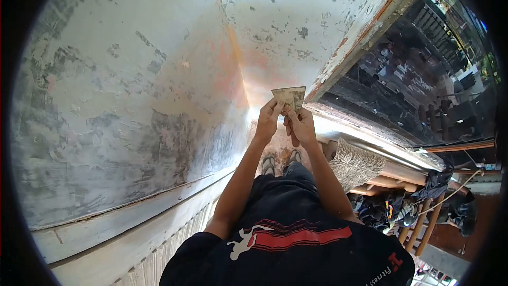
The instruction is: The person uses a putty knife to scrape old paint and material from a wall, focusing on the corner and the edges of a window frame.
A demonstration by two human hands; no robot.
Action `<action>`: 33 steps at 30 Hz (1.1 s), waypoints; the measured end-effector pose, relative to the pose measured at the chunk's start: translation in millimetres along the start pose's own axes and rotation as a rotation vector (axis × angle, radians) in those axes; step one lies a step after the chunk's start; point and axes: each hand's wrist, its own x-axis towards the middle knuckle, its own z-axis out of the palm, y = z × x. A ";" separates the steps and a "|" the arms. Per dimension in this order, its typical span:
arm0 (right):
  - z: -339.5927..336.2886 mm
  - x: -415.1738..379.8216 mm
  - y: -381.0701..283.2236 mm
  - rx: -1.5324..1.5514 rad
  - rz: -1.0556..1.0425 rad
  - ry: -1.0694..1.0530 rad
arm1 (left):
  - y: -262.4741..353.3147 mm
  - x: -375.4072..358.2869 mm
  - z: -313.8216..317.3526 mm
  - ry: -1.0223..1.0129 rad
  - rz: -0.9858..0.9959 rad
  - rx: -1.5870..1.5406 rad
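From my remote view, the scraper [289,94] is just below the wall corner [236,58], with my left hand [269,122] and right hand [304,125] both gripping it, fingers pinching its flat, flared, crusted blade. Left of the corner, I judge the wall [116,85] partly done: pale stretches look smooth, while dark, ridged patches look unfinished. Right of it, the wooden frame [365,37] is chipped and peeling.

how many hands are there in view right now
2: the bare left hand and the bare right hand, gripping opposite sides of a stained, tan-grey, flat-bladed scraper. I can't see any others, though the cluttered background at right could hide some.
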 end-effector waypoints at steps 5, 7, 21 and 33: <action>18.6 4.5 6.8 -0.056 -0.053 0.093 | 8.8 -2.2 -5.7 0.178 0.263 0.418; 26.7 1.9 0.5 -0.100 -0.114 0.141 | 17.6 -7.0 -6.4 0.378 0.377 0.801; 60.9 53.9 2.3 0.122 0.196 -0.582 | 39.9 -41.2 -34.7 0.699 0.337 1.015; 95.8 107.3 17.2 0.262 0.234 -0.668 | 51.4 -22.1 -26.9 0.973 0.201 1.090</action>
